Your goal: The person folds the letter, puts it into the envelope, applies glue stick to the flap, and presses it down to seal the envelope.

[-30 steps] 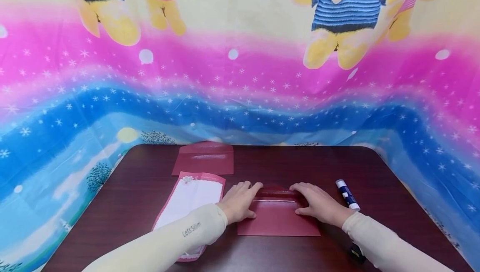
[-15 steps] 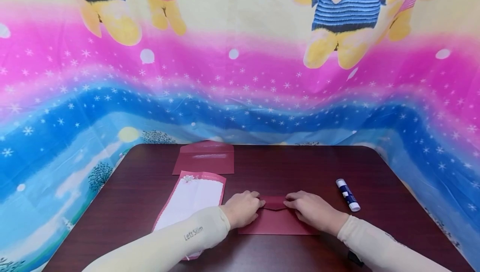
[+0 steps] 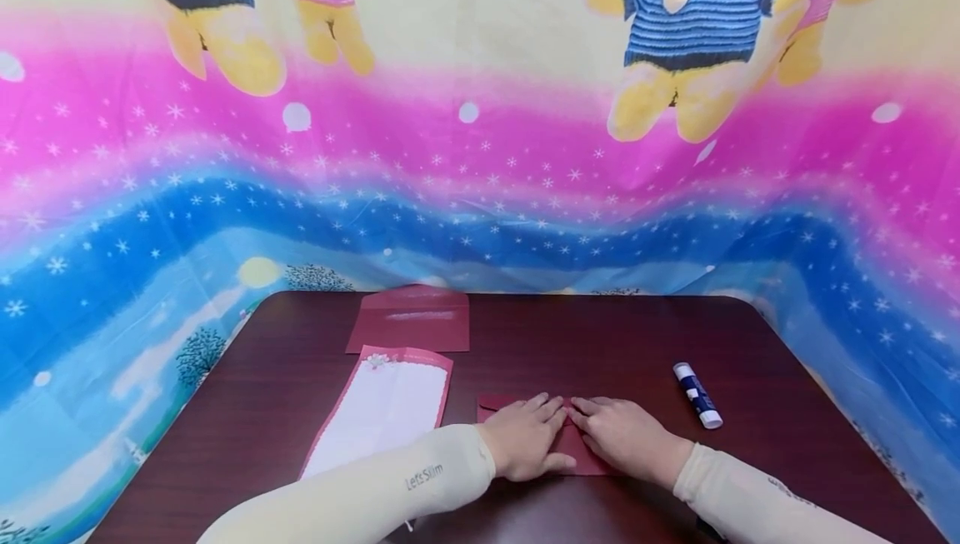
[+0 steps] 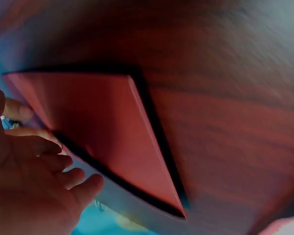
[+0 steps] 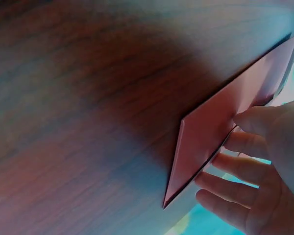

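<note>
A dark red envelope [image 3: 583,454] lies on the table with its flap folded down toward the person. On the flap, my left hand [image 3: 522,437] rests with straight fingers, its thumb spread toward the envelope's near edge. My right hand [image 3: 628,431] presses beside it, and the fingertips of both hands nearly meet at the middle of the flap. In the left wrist view the envelope [image 4: 105,117] lies flat past the left fingers. The right wrist view has the right fingers spread along the edge of the flap. Both hands hide much of the envelope.
Left of the hands lies a white sheet [image 3: 378,406] with a red border and a small flower. Behind it is another red envelope [image 3: 408,329], flap up, with a whitish streak. A glue stick [image 3: 697,396] lies at the right. A patterned cloth [image 3: 480,219] hangs behind the table.
The raised flap has been folded down onto the envelope. Both hands came toward the person with it, then the left hand slid right and flattened on the flap, close to the right hand.
</note>
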### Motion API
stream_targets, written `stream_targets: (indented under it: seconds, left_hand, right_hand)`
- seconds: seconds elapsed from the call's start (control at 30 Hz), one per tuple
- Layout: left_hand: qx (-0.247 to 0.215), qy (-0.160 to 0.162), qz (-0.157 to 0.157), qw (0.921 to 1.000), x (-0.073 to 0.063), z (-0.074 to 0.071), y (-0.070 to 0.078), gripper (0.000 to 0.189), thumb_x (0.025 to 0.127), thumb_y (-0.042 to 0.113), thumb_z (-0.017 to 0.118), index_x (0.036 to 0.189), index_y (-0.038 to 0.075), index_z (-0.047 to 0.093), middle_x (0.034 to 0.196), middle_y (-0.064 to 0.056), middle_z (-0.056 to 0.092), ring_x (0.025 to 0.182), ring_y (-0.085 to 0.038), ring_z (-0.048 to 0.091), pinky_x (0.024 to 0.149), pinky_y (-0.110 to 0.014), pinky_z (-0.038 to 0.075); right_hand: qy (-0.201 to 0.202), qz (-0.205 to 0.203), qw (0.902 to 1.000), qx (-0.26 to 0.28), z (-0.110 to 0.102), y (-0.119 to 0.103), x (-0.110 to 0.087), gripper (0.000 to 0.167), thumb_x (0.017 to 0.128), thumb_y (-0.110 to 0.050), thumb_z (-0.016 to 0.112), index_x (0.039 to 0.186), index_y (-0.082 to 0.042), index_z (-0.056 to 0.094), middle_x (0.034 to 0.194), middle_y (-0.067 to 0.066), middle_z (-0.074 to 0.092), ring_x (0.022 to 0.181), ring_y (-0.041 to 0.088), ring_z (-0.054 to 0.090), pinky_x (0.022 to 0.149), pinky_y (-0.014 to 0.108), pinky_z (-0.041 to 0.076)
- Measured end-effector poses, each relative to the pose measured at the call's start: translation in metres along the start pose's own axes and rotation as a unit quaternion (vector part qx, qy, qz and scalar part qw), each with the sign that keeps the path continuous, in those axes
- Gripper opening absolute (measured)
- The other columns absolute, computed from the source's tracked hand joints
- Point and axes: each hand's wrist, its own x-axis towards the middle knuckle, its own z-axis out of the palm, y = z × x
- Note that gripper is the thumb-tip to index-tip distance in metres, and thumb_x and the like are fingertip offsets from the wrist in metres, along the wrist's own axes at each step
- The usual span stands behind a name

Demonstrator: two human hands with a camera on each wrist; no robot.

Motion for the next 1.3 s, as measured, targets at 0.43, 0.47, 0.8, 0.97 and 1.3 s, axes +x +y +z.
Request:
stream_targets:
  seconds: [0.43,0.47,0.8,0.97,1.3]
  left_hand:
    - [0.015,-0.036,0.009,0.9992,-0.007,0.004,-0.004,0.080,0.097,0.073,0.035,0.160,0.024,0.030,0.167,0.009,0.028,0.155,-0.010,0.027,0.123,-0.029,0.030]
    - [0.012,-0.041,0.008,0.9991,-0.008,0.003,-0.005,0.080,0.097,0.074,0.034,0.160,0.024,0.030,0.167,0.009,0.028,0.155,-0.010,0.027,0.123,-0.029,0.029]
    - [-0.044,-0.082,-0.017,0.9955,-0.024,-0.010,-0.019,0.078,0.098,0.072,0.034,0.158,0.024,0.034,0.166,0.010,0.030,0.154,-0.012,0.028,0.124,-0.028,0.028]
    - [-0.062,-0.090,-0.020,0.9939,-0.037,-0.010,-0.031,0.078,0.098,0.071,0.036,0.158,0.021,0.035,0.166,0.007,0.031,0.154,-0.013,0.030,0.123,-0.030,0.030]
    - [-0.041,-0.096,-0.019,0.9944,-0.054,-0.011,-0.052,0.077,0.096,0.061,0.054,0.157,0.019,0.037,0.166,0.004,0.033,0.153,-0.017,0.034,0.121,-0.035,0.035]
  right_hand:
    - [-0.001,0.023,0.9995,0.021,0.000,-0.001,0.002,0.030,0.092,-0.023,0.071,0.118,-0.008,0.075,0.121,0.015,0.074,0.104,0.028,0.074,0.077,0.041,0.061]
    - [-0.004,0.025,0.9994,0.023,0.000,-0.001,0.003,0.030,0.092,-0.023,0.071,0.118,-0.008,0.075,0.121,0.015,0.074,0.103,0.028,0.074,0.077,0.041,0.061]
    - [-0.034,0.038,0.9973,0.053,-0.002,-0.001,0.004,0.034,0.091,-0.023,0.073,0.120,-0.007,0.074,0.122,0.015,0.073,0.105,0.030,0.073,0.081,0.042,0.061]
    - [-0.056,0.046,0.9946,0.074,-0.004,-0.001,0.004,0.035,0.092,-0.023,0.072,0.123,-0.007,0.072,0.125,0.015,0.072,0.111,0.030,0.072,0.086,0.044,0.060]
    - [-0.047,0.037,0.9951,0.079,-0.002,0.001,0.003,0.034,0.093,-0.020,0.070,0.124,-0.007,0.072,0.126,0.016,0.072,0.113,0.031,0.071,0.089,0.046,0.059]
